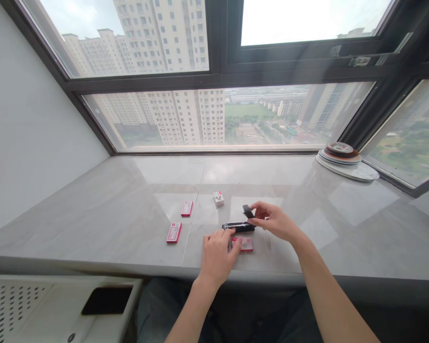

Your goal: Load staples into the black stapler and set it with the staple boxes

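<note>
A long black stapler (238, 227) lies on the sill, with a shiny metal strip along it. My right hand (273, 222) pinches a raised black part (248, 211) at the stapler's right end between thumb and fingers. At the left end, my left hand (217, 252) has its fingertips on the stapler, steadying it. Its thumb lies over a flat red-and-white box (248, 244) just in front, partly hiding it. Two more red-and-white boxes, a nearer one (174, 233) and a farther one (187, 208), lie to the left. A small white box (218, 198) stands behind the stapler.
The grey marble sill (93, 214) runs under a dark-framed window (218, 83). Stacked plates (343, 159) stand at the back right corner. Below the front edge at left is a white perforated cart (57, 328) with a black phone-like slab (107, 300) on it.
</note>
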The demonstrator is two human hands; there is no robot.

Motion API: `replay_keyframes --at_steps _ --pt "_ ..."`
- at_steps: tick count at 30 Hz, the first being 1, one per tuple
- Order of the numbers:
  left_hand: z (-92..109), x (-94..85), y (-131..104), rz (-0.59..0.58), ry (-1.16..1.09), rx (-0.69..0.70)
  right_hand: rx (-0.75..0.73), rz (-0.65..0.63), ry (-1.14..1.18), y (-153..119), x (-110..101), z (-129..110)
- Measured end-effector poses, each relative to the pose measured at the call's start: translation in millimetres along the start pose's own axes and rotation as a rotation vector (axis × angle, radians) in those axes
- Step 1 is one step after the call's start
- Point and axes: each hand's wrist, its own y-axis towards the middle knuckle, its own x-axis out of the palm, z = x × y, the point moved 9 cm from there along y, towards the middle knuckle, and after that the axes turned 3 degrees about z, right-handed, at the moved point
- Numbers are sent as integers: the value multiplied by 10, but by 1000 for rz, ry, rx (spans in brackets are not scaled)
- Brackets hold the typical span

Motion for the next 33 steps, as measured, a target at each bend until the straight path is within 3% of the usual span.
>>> replay_keyframes --at_steps 5,14,17,22,25,28,33 --pt "23 -43 20 -6 4 -11 -114 -134 -278 167 427 -212" --pt "130 16 -64 -28 -19 135 -33 -37 -342 159 384 -93" --pt "-147 -143 -34 49 101 54 -25 -11 -330 147 356 -51" --pt "-897 -618 19 241 316 -163 14 14 -318 94 315 -3" --pt "-1249 -798 37 323 336 -213 29 27 -324 78 306 -4" --pt "-1423 -770 106 299 240 -152 39 34 -327 75 309 -13" --pt "-1470 -566 254 216 37 -73 66 42 -358 54 302 -45"
